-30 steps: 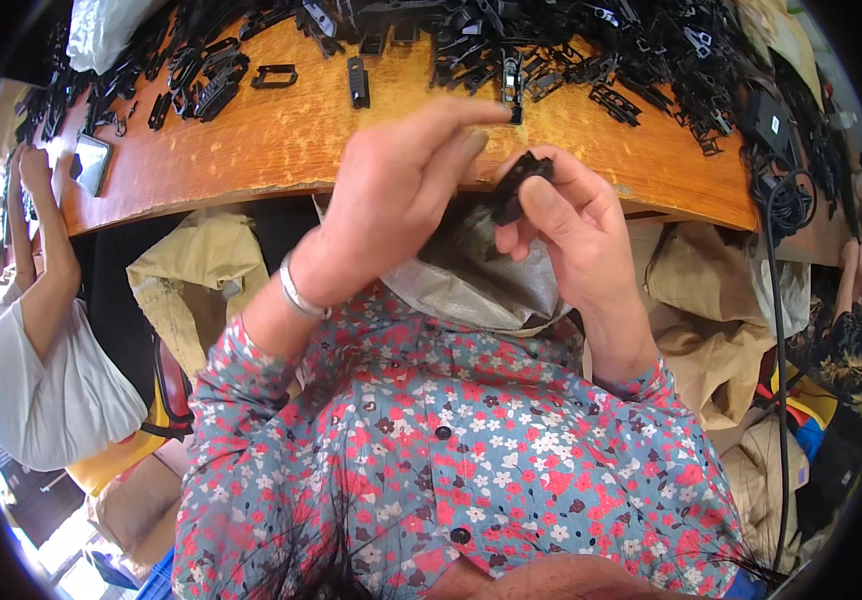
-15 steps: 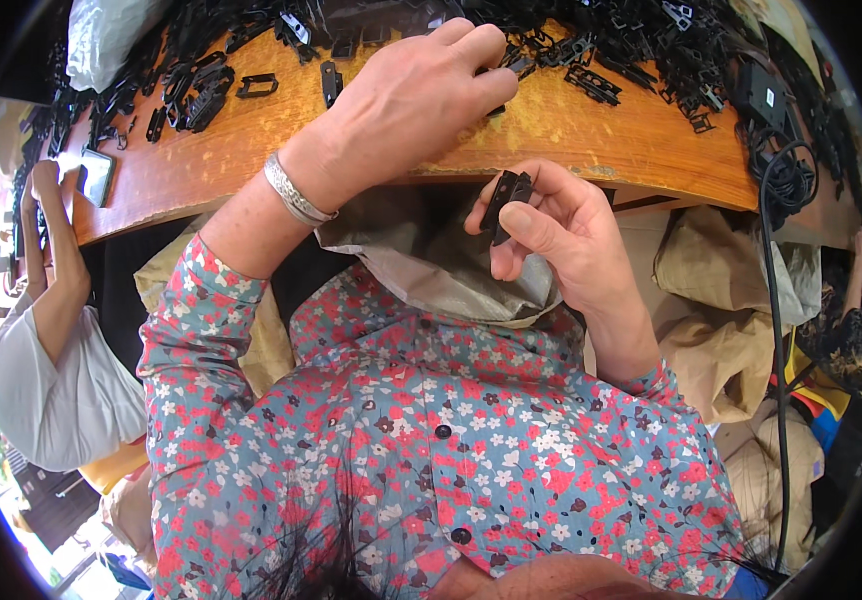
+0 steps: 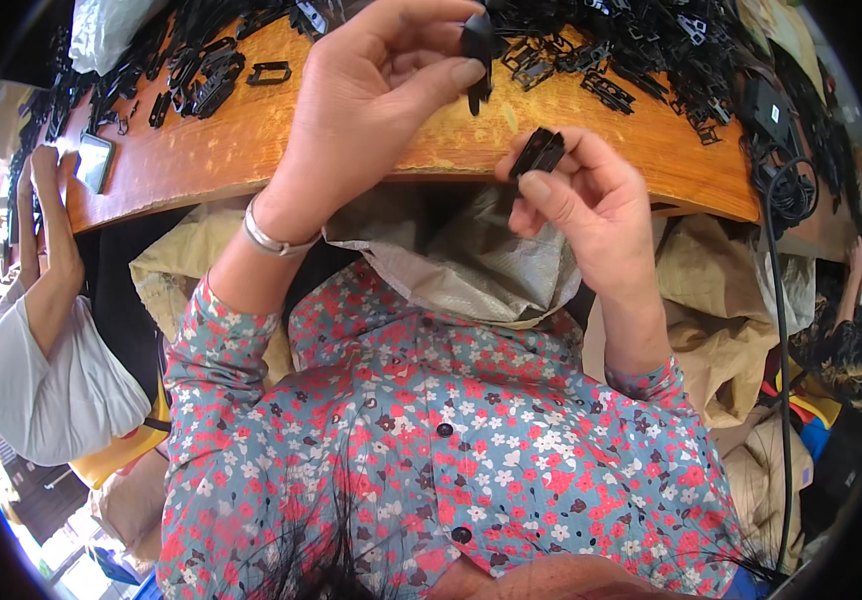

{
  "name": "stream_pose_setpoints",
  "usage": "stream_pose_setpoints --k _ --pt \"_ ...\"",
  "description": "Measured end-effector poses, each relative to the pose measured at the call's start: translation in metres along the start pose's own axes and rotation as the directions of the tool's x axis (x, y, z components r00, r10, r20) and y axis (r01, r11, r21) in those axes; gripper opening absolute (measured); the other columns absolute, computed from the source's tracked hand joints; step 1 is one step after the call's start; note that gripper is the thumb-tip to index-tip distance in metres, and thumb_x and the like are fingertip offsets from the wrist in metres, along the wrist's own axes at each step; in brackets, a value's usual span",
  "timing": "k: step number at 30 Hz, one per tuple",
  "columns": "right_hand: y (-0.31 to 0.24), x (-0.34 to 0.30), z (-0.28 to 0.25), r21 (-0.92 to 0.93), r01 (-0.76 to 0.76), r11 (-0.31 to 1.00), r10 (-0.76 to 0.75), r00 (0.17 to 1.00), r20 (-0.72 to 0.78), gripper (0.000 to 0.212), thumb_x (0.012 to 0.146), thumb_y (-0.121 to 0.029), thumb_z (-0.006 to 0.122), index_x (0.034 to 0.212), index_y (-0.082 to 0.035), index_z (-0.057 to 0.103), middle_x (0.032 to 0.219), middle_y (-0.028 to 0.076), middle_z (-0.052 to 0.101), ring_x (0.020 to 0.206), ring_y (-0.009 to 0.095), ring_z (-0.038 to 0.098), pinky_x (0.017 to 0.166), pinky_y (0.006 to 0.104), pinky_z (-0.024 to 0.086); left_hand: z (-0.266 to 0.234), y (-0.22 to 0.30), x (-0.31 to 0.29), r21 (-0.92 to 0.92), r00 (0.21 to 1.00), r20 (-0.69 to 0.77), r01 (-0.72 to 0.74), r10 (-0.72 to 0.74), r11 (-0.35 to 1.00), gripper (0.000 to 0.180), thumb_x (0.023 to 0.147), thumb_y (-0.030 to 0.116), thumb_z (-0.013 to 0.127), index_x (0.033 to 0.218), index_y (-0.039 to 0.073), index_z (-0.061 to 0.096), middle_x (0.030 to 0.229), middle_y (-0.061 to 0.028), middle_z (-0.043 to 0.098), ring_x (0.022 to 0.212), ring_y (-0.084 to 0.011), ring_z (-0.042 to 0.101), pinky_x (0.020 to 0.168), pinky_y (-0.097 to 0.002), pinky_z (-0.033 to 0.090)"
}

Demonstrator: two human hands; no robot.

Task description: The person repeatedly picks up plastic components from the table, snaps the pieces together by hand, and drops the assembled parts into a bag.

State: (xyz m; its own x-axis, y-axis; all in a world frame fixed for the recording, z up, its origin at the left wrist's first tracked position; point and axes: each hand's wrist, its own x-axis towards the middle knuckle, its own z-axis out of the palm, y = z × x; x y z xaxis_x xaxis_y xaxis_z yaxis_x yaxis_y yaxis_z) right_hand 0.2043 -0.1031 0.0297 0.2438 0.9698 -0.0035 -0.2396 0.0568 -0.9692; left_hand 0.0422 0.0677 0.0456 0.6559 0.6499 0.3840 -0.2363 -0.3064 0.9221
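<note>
The left hand (image 3: 376, 100) pinches a long, glossy black plastic-looking piece (image 3: 477, 55) between thumb and fingers, above the brown wood-grain worktop (image 3: 381, 160). The right hand (image 3: 601, 210) pinches a short, ridged black block (image 3: 538, 153) between thumb and curled fingers, near the worktop's front edge. The two are apart, so any work joining them looks undone. Much seems left: a dense heap of loose black parts (image 3: 641, 40) and a smaller black cluster (image 3: 213, 90) lie on the worktop. Inside the silver-grey woven bag (image 3: 466, 290) below the edge, I cannot tell what is finished.
</note>
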Motion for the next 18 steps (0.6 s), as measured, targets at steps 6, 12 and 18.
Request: stream_pose_setpoints --k 6,12,18 --pt "-0.015 0.021 0.012 -0.304 0.094 0.948 -0.096 0.995 0.007 0.027 0.096 -0.009 0.076 0.117 0.005 0.067 0.088 0.004 0.073 0.071 0.009 0.069 0.064 0.0224 0.055 0.001 0.013 -0.034 -0.252 0.970 0.062 0.242 -0.234 0.937 0.038 0.100 0.001 0.068 0.137 -0.002 0.060 0.110 -0.0035 0.067 0.094 -0.0088 0.067 0.085 -0.0227 0.058" --pt "-0.009 0.026 0.020 -0.440 0.102 0.892 -0.076 0.994 0.075 0.027 0.093 -0.011 0.079 0.113 0.003 0.068 0.087 0.004 0.073 0.070 0.009 0.068 0.062 0.0250 0.054 0.007 0.009 -0.046 -0.237 0.969 0.044 0.246 -0.243 0.940 0.041 0.101 -0.002 0.065 0.141 -0.003 0.055 0.112 -0.0059 0.068 0.104 -0.0134 0.070 0.091 -0.0262 0.061" --pt "-0.011 0.029 0.026 -0.574 0.150 0.805 -0.130 0.989 0.076 0.026 0.089 -0.010 0.082 0.108 0.003 0.069 0.085 0.009 0.073 0.068 0.012 0.069 0.061 0.0279 0.054 0.011 0.011 -0.049 -0.296 0.967 -0.018 0.239 -0.256 0.925 0.037 0.100 -0.003 0.064 0.136 -0.004 0.056 0.117 -0.0085 0.067 0.105 -0.0147 0.071 0.091 -0.0291 0.063"
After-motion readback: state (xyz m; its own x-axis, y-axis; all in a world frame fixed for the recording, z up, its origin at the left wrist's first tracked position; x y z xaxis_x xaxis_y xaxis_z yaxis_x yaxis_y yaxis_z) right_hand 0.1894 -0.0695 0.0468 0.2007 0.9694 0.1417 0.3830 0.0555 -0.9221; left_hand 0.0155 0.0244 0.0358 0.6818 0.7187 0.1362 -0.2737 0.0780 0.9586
